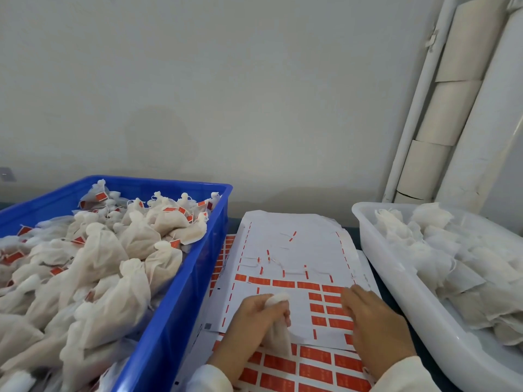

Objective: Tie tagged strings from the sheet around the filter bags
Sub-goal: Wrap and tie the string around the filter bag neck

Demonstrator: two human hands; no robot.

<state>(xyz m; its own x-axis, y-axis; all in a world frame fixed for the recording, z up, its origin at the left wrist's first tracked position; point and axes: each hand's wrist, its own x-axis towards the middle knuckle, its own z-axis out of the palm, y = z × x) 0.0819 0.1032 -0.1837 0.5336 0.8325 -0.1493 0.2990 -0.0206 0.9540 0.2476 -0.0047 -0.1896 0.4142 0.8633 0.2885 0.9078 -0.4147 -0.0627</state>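
The left hand [254,315] grips a filter bag [278,332] by its neck; the right hand [373,321] lies flat, fingers straight, on the tag sheet [294,250].

No readable text anywhere. Small orange-red rectangular paper tags [315,355] on white backing sheet [297,244] carry faint print, too blurred to make out.

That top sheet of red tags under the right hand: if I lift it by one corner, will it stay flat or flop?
Probably flop. The top sheet looks like thin paper, its far edge already crumpled. Most tags are gone, so it is likely light and may slide over the full sheet beneath. The right hand lying flat on it probably steadies it.
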